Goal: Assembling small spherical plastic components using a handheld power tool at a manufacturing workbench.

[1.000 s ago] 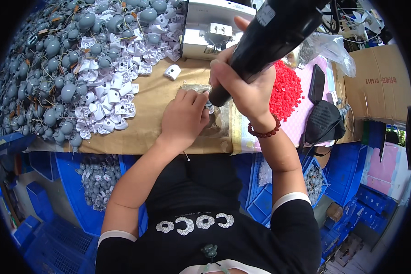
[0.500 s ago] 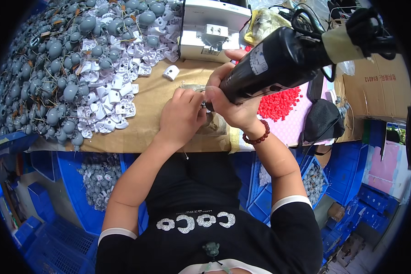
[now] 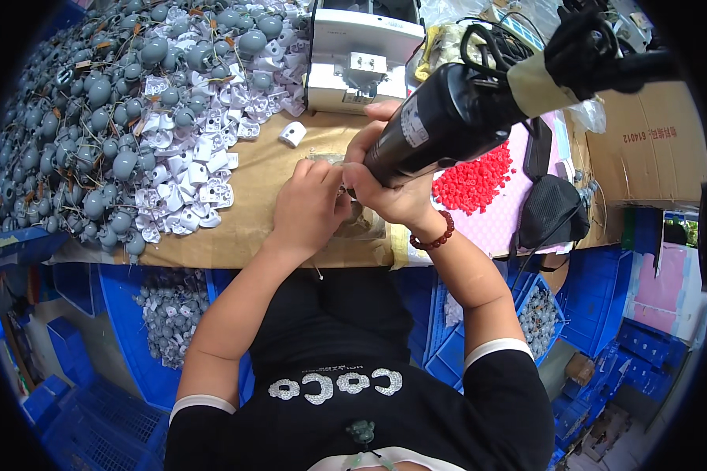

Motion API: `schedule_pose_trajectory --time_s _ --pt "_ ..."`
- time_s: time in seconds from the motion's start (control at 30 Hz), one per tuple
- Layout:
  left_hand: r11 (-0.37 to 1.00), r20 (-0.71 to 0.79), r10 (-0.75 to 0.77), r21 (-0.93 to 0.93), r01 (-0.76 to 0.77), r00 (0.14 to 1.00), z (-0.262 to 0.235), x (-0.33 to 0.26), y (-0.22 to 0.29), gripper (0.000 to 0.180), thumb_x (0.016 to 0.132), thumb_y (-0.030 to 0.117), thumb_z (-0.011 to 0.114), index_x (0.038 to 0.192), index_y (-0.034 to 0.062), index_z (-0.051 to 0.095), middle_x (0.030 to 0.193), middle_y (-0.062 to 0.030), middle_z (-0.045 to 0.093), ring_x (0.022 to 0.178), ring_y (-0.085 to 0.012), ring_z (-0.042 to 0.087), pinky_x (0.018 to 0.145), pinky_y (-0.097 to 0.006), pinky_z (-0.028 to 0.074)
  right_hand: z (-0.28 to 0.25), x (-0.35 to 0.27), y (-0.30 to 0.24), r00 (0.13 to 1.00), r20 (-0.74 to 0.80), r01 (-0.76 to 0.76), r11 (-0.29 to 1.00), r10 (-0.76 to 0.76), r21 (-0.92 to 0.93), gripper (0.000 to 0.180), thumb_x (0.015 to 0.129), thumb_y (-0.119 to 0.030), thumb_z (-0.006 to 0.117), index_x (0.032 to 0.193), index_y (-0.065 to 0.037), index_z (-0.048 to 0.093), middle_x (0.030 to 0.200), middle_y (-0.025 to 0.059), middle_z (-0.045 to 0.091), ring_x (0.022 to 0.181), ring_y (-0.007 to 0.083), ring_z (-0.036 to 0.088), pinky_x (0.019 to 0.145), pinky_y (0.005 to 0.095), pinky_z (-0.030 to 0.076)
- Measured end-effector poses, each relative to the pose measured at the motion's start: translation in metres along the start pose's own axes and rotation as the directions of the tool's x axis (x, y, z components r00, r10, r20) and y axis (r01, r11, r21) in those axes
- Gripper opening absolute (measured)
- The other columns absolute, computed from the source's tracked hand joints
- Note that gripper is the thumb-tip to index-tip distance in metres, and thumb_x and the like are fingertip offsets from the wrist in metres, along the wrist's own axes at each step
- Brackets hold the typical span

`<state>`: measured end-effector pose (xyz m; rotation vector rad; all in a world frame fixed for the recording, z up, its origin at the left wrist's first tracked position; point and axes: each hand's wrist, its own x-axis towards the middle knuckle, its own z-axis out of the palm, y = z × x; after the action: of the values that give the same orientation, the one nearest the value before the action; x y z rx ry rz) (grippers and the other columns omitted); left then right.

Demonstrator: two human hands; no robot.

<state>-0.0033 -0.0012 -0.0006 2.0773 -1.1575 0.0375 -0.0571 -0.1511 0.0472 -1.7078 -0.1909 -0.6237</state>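
Observation:
My right hand (image 3: 393, 188) grips a black electric screwdriver (image 3: 448, 118), its body tilted up to the right and its tip down by my left hand's fingers. My left hand (image 3: 310, 208) presses on a small part on the brown work surface (image 3: 251, 204); the part itself is hidden under my fingers. A cable (image 3: 597, 55) runs off the tool's upper end. A single white plastic piece (image 3: 292, 133) lies just beyond my hands.
A big heap of grey round parts with wires and white plastic pieces (image 3: 126, 125) covers the left of the bench. A white machine (image 3: 361, 59) stands behind. Red small parts (image 3: 475, 177) lie on a pink sheet, beside a black pouch (image 3: 554, 212). Blue crates (image 3: 157, 330) sit below.
The screwdriver has tipped over from steep to leaning far right, its top end swinging to the right. My left hand has stayed on the part.

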Motion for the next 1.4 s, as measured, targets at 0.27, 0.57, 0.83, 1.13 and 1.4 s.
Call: schedule_pose_trajectory --time_s 0.27,0.57,0.83,1.13,1.4 --pt "0.994 0.005 -0.064 0.084 0.063 0.998 -0.004 -0.004 0.003 0.039 0.077 0.013 0.076 0.113 0.0057 0.064 0.112 -0.0080 0.062 0.104 -0.0302 0.057 0.084 -0.040 0.052 -0.036 0.035 -0.009 0.858 -0.303 -0.372 0.908 0.416 0.192 0.041 0.087 -0.006 0.070 0.120 0.002 0.048 0.078 0.0059 0.063 0.064 0.0154 0.063 0.060 0.0294 0.053" --pt "0.999 -0.023 0.017 0.041 -0.016 1.000 -0.005 -0.010 0.005 0.037 0.077 0.009 0.077 0.113 0.0051 0.067 0.107 -0.0080 0.067 0.100 -0.0285 0.060 0.082 -0.039 0.051 -0.069 -0.009 0.053 0.730 -0.467 -0.482 0.860 0.500 0.167 0.061 0.088 0.003 0.056 0.146 0.006 0.037 0.124 0.0181 0.062 0.113 0.0246 0.061 0.097 0.0351 0.049" --pt "0.999 -0.017 0.022 0.045 -0.021 1.000 -0.002 -0.014 0.004 0.037 0.077 0.008 0.077 0.113 0.0051 0.067 0.101 -0.0099 0.068 0.090 -0.0299 0.064 0.078 -0.039 0.052 -0.024 -0.045 0.032 0.973 -0.075 -0.229 0.854 0.220 -0.468 0.009 0.085 -0.009 0.075 0.090 -0.002 0.073 0.083 0.0097 0.064 0.082 0.0247 0.060 0.074 0.0355 0.049" --pt "0.998 0.000 0.035 0.052 -0.035 0.999 0.002 -0.014 -0.002 0.038 0.079 0.012 0.075 0.116 0.0076 0.066 0.102 -0.0087 0.067 0.091 -0.0298 0.065 0.079 -0.041 0.051 -0.019 -0.035 0.033 0.972 -0.090 -0.232 0.866 0.215 -0.443 0.010 0.085 -0.008 0.073 0.086 0.000 0.068 0.081 0.0129 0.062 0.074 0.0280 0.063 0.068 0.0363 0.051" --pt "0.995 0.090 -0.055 -0.073 0.062 0.994 0.001 -0.014 0.005 0.038 0.082 0.006 0.074 0.118 0.0052 0.066 0.098 -0.0102 0.065 0.079 -0.0236 0.063 0.073 -0.035 0.052 -0.038 -0.003 0.023 0.834 -0.302 -0.423 0.887 0.461 0.186 0.021 0.100 -0.019 0.060 0.096 0.002 0.065 0.079 -0.0001 0.063 0.071 0.0062 0.057 0.065 0.0240 0.048"
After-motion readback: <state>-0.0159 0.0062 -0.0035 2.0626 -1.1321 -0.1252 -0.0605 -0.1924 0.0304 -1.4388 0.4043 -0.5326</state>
